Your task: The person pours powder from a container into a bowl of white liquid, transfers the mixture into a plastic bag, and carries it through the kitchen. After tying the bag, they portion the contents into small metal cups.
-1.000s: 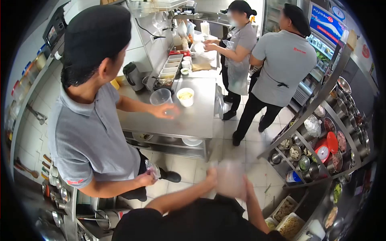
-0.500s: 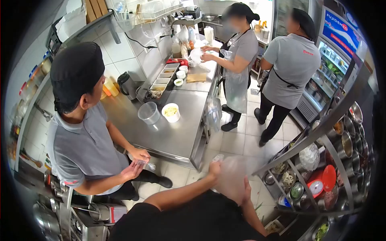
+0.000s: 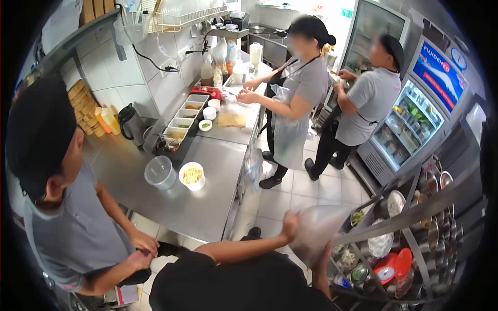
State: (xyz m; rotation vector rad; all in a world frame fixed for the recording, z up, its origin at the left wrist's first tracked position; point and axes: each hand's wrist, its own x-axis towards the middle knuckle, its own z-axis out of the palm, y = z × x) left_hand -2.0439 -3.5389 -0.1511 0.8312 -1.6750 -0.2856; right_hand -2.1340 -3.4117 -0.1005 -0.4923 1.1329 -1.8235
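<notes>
A clear, thin plastic bag is stretched between my two hands above the floor. My left hand is closed on its upper left side. My right hand is at its lower right edge, partly hidden by the bag, with fingers pressed against the plastic. On the steel table to the left stand a round clear container and a white tub with pale yellow strips. Neither hand touches them.
A co-worker stands close on my left, hands together. Two more people stand beyond the table. A metal rack with bowls and a red scale is at right, near the bag. A glass-door fridge stands behind.
The view has shifted, and the table and left co-worker appear farther left. The bag is now nearer the rack. The person by the fridge has turned, and their hands now show.
</notes>
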